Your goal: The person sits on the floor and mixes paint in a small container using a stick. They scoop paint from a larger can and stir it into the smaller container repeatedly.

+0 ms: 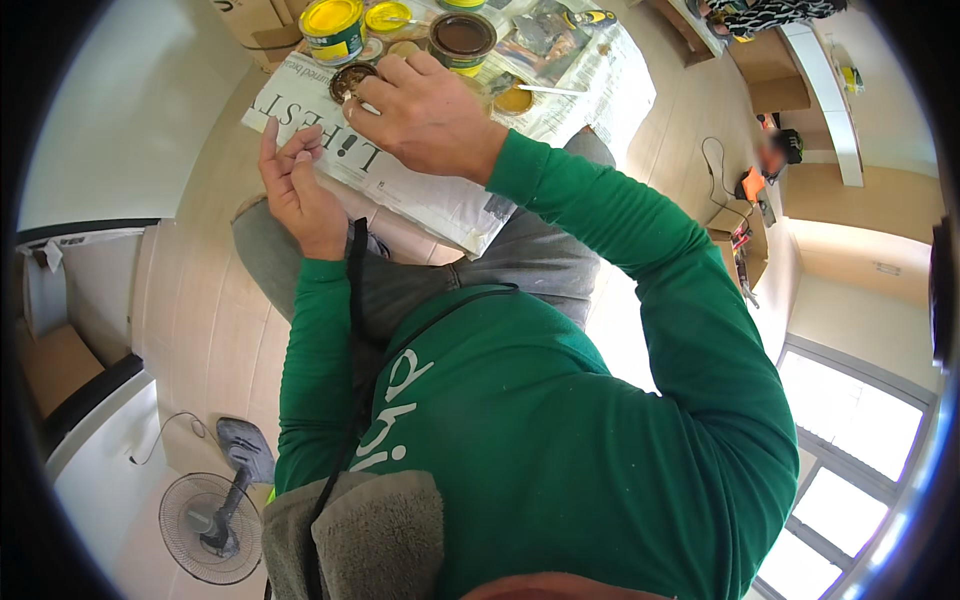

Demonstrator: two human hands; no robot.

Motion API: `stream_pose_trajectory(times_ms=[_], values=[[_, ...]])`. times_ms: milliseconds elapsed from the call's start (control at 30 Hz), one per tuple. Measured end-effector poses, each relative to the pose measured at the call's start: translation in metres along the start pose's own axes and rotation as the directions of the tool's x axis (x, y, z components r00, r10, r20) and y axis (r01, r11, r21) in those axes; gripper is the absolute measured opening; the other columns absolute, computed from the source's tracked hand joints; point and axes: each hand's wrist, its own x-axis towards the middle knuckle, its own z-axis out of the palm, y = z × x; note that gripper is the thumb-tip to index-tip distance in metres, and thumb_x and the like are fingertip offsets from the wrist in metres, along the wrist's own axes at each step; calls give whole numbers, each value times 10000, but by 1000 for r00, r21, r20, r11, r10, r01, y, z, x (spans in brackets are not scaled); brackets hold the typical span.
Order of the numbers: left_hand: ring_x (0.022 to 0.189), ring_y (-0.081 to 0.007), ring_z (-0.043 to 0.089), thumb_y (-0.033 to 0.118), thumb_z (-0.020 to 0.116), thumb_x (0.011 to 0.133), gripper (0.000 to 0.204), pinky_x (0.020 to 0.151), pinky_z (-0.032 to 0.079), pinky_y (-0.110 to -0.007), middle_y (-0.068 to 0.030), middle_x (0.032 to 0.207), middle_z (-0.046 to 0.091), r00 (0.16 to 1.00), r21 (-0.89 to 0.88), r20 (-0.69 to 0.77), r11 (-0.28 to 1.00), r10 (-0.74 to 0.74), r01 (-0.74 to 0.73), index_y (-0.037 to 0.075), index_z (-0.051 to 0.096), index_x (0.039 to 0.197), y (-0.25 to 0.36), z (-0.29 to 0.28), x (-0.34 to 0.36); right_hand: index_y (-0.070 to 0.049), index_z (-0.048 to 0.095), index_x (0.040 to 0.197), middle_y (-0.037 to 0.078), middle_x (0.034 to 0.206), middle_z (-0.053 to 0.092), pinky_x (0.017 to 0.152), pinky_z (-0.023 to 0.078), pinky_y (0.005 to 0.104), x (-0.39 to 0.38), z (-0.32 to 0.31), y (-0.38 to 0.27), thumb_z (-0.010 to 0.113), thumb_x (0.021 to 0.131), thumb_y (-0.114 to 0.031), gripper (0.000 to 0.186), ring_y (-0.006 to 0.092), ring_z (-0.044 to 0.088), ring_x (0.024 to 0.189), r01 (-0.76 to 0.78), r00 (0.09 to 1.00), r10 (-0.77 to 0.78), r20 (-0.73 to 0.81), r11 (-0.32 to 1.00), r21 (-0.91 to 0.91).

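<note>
My right hand (423,118) has its fingers closed over a small dark round tin or lid (353,82), pinching something pale that is too hidden to name. My left hand (297,185) is raised at the newspaper's near left edge, fingers apart and partly curled, holding nothing visible. Newspaper (405,185) covers the low work surface. Beyond my hands stand a yellow-lidded green can (333,45), an open can of brown contents (462,52), a yellow lid (388,16), a small ochre container (513,100) with a white stick across it, and a stained scraper area (540,45).
My grey-trousered legs (530,260) surround the surface. A cardboard box (260,30) stands behind at left. A standing fan (208,525) is at lower left. Tools, a cord and an orange item (752,183) lie on the floor at right, beside wooden furniture (820,210).
</note>
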Motion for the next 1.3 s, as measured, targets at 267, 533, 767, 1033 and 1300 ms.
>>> stream_pose_trajectory(times_ms=[267, 533, 767, 1033, 1300], values=[[1160, -248, 710, -10, 592, 1026, 547, 1082, 546, -393, -184, 1276, 749, 973, 270, 177, 943, 149, -194, -20, 565, 1572, -4, 2, -7, -106, 741, 882, 12, 891, 625, 837, 441, 383, 0, 9, -13, 694, 871, -219, 123, 225, 594, 952, 34, 993, -27, 119, 998, -59], [1153, -291, 726, -4, 646, 995, 464, 1046, 575, -407, -195, 1253, 752, 958, 332, 195, 906, 208, -264, -22, 672, 1458, 0, 4, -7, -97, 732, 899, 19, 914, 645, 862, 452, 388, -9, 9, -19, 691, 884, -204, 116, 231, 605, 982, -40, 984, 40, 172, 999, -4], [1140, -304, 729, 14, 692, 988, 443, 1036, 587, -410, -191, 1261, 745, 949, 422, 232, 857, 213, -295, -32, 684, 1428, 3, 3, -5, -107, 755, 900, 33, 912, 687, 848, 496, 416, -7, -10, -8, 752, 878, -199, 95, 246, 650, 969, -163, 987, 162, 16, 982, 91], [1257, -383, 633, 242, 945, 812, 972, 1119, 475, -509, -192, 1378, 707, 843, 471, 475, 735, 254, -487, -14, 477, 1625, 46, 40, -20, 7, 802, 1035, 47, 663, 662, 588, 505, 313, -102, -63, 27, 864, 962, -330, 350, 112, 602, 602, -853, 303, 922, 241, 150, 499], [1263, -429, 631, 282, 986, 784, 1260, 1110, 457, -532, -208, 1423, 690, 843, 494, 532, 781, 76, -382, -51, 212, 1720, 38, 93, -7, 19, 829, 1061, 78, 811, 764, 659, 541, 329, -106, -18, 48, 827, 999, -329, 353, 123, 667, 713, -756, 404, 828, 390, 62, 651]])
